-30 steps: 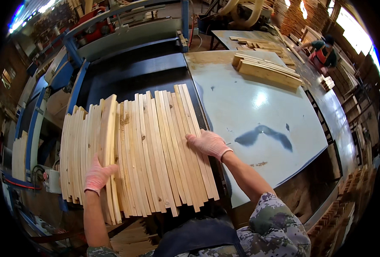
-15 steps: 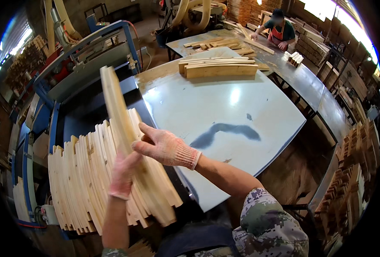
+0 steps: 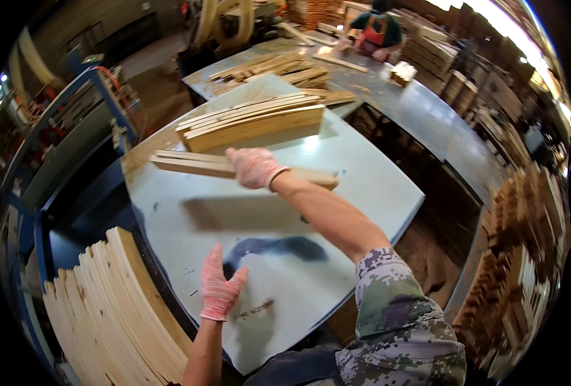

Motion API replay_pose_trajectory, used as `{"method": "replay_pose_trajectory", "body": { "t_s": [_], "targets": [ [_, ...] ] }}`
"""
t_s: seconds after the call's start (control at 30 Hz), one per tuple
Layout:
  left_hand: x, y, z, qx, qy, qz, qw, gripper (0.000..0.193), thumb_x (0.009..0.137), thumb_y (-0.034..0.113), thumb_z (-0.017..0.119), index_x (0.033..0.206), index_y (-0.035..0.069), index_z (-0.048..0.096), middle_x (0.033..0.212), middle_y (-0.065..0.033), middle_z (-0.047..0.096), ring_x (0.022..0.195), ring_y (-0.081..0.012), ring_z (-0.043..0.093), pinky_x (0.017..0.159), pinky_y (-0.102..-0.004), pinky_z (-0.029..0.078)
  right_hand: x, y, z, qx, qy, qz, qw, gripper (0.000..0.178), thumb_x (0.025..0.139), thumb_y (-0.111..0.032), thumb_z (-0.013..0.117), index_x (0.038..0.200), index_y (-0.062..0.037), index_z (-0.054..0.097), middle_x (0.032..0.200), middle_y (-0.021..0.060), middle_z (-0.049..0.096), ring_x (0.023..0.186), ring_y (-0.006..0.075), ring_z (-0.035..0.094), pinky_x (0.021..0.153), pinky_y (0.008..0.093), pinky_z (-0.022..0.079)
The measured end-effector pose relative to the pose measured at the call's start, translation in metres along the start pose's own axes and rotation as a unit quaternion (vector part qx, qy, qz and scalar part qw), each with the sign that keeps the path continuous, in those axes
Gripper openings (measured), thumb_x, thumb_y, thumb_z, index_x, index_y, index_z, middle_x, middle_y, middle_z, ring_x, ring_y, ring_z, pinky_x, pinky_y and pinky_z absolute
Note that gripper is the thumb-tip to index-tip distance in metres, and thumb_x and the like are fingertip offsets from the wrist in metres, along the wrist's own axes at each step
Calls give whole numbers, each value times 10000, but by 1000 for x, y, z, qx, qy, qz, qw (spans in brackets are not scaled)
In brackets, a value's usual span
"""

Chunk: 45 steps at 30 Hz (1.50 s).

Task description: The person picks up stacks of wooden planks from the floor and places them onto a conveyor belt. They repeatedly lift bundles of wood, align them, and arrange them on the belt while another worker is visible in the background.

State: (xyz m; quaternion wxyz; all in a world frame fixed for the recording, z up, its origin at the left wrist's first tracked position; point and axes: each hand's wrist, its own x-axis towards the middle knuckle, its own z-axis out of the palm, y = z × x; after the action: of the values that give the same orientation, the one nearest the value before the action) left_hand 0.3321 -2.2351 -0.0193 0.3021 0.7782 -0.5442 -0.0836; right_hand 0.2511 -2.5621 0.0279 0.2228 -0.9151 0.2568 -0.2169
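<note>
My right hand (image 3: 254, 167), in a pink-and-white knit glove, grips two wooden strips (image 3: 192, 165) held together above the pale table (image 3: 375, 186). Their shadow falls on the tabletop below them. Just beyond, a row of similar curved strips (image 3: 256, 127) stands on edge. My left hand (image 3: 221, 286), gloved alike, hovers over the near part of the table with its thumb and fingers apart and nothing in it. To its left, a large bundle of pale wooden strips (image 3: 115, 302) stands side by side, its lower end cut off by the view.
A blue-framed machine (image 3: 37, 225) borders the left side. On the far table (image 3: 401, 103) lie loose wood pieces (image 3: 279, 67), and a person in a red apron (image 3: 372, 32) works behind it. Stacked wood (image 3: 517, 257) fills the right side.
My right hand has carried the strips from the bundle over to the table, turning them crosswise. My left hand has let go of them and moved right. The view has shifted.
</note>
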Motion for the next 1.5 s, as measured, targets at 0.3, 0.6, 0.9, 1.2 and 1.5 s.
{"method": "replay_pose_trajectory", "body": {
  "t_s": [0.3,0.6,0.9,1.2,1.5],
  "targets": [
    [-15,-13,1,214,16,48,975,833,814,397,830,1499,22,538,1520,-209,548,1447,-438,467,1244,-568,329,85,82,21,-129,22,16,991,434,928,-124,604,1359,-173,574,1222,171,716,1166,389,705,943,525,555],
    [-4,6,-26,144,47,23,988,738,845,407,763,1459,39,585,1470,-186,599,1406,-415,509,1219,-520,382,118,105,12,-215,93,-38,971,635,859,-65,706,1474,-139,565,1254,170,702,1192,367,667,1005,481,541],
    [-108,38,-41,-224,46,-100,968,652,924,396,769,1465,70,610,1387,-183,651,1227,-373,619,1080,-465,498,59,-65,35,93,82,-171,977,747,965,-132,703,1647,-50,410,1521,188,589,1343,351,598,1159,418,464],
    [-429,125,-128,-261,28,-391,882,542,983,450,644,1346,51,706,1303,-163,744,1253,-322,672,1058,-405,518,-219,-357,-29,499,-491,-214,681,844,918,-507,829,1566,-45,548,1215,127,753,1081,229,719,966,401,573],
    [-791,164,-49,-178,210,-711,647,634,951,571,594,1299,54,705,1344,-226,696,1291,-402,631,1074,-464,503,-487,-560,115,275,-738,-97,609,679,1034,-194,722,1587,83,442,1323,158,698,1140,193,654,1003,334,525]
  ]
}}
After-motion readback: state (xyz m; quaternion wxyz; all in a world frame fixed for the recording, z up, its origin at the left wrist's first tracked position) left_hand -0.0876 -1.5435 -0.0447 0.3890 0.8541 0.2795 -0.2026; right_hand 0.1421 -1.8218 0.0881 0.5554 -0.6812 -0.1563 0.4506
